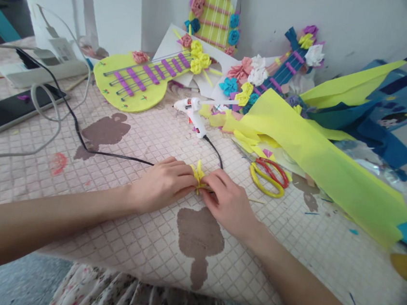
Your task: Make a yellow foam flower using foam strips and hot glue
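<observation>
Between my two hands is a small yellow paper flower [198, 171] with narrow petals pointing up. My left hand [167, 180] pinches its left side with fingers closed. From the right, my right hand [227, 198] is closed at the flower's base, and a thin stick [256, 201] sticks out to the right beneath that hand. Fingers cover the lower part of the flower. Just beyond the hands lies a white glue gun [195, 117] with a black cord. Scissors [270, 176] with red and yellow handles rest to the right of my right hand.
A yellow paper guitar [134, 82] lies at the back, near a blue paper guitar [284, 73] with paper flowers. Long yellow crepe paper [319, 160] crosses the right side. A phone [15, 108], a power strip [45, 70] and cables occupy the left.
</observation>
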Available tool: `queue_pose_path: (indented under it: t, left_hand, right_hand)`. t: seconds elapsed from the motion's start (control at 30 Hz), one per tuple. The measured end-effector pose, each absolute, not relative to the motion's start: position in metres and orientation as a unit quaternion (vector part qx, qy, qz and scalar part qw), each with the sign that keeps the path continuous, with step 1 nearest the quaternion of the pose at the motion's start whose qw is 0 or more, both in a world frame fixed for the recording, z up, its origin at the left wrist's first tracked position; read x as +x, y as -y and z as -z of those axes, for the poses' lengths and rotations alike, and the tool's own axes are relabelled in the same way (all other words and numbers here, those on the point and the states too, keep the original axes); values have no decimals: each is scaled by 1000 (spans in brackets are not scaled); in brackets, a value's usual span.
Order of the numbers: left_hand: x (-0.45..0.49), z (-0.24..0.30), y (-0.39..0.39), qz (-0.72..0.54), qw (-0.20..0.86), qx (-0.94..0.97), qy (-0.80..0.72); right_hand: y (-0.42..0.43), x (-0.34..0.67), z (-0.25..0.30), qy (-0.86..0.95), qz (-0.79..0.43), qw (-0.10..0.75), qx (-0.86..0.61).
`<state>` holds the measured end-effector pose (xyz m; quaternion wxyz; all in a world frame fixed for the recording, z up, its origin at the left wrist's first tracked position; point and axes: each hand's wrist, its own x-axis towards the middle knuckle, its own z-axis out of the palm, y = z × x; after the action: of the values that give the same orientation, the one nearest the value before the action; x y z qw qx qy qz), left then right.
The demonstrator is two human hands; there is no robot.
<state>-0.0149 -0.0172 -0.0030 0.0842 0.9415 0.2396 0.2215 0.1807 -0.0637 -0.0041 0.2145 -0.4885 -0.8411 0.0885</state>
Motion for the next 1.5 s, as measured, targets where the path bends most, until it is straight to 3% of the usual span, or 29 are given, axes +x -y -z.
queue_pose_path:
  t: [0.37, 0.67, 1.5]
  left_hand:
    - [-11, 4, 19, -209, 134, 929, -274]
    - [-13, 4, 19, -201, 55, 942, -264]
    - [-10, 1, 21, -208, 63, 932, -289]
  right_hand:
    - [63, 180, 7, 856, -61, 188, -478]
    - [63, 178, 5, 855, -53, 181, -483]
    - [63, 178, 5, 850, -50, 201, -485]
